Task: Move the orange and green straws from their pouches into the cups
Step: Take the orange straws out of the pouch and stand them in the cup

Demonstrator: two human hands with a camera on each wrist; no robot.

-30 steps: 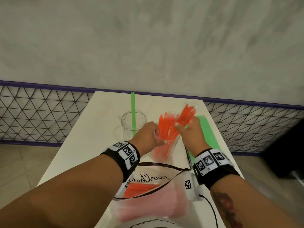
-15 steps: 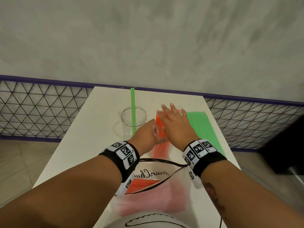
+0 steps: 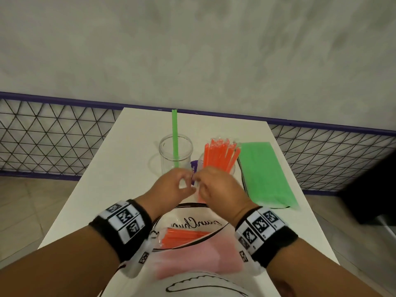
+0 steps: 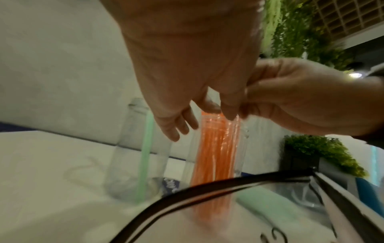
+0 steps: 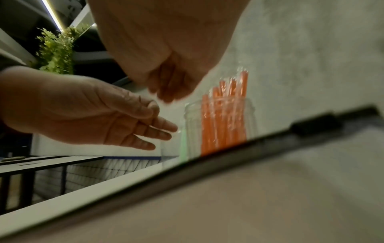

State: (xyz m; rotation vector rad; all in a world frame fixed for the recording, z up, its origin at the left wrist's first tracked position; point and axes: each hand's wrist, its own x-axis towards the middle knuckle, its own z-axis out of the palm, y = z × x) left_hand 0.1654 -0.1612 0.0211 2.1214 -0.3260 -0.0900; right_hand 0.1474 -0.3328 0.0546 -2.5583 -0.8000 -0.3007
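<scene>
A clear cup (image 3: pixel 166 153) at the left holds one green straw (image 3: pixel 175 136). Beside it on the right, a second clear cup (image 5: pixel 193 125) holds a bunch of orange straws (image 3: pixel 218 151), still in thin wrappers. My left hand (image 3: pixel 173 185) and right hand (image 3: pixel 216 185) hover side by side just in front of the cups and hold nothing. The left fingers (image 5: pixel 149 131) are nearly straight. The right fingers (image 5: pixel 168 92) hang loosely curled. A green pouch (image 3: pixel 265 174) lies flat at the right. An orange pouch (image 3: pixel 192 256) with more orange straws (image 3: pixel 184 237) lies near me.
The white table (image 3: pixel 120 168) is narrow, with edges on both sides. A purple-railed wire mesh fence (image 3: pixel 53 136) runs behind it in front of a grey wall. A small purple label (image 3: pixel 194 165) shows between the cups. Potted plants (image 4: pixel 324 151) stand off to the right.
My right hand lay flat over the orange straws and my left gripped their cup. Both have let go and drawn back toward me; the straws stand in the cup.
</scene>
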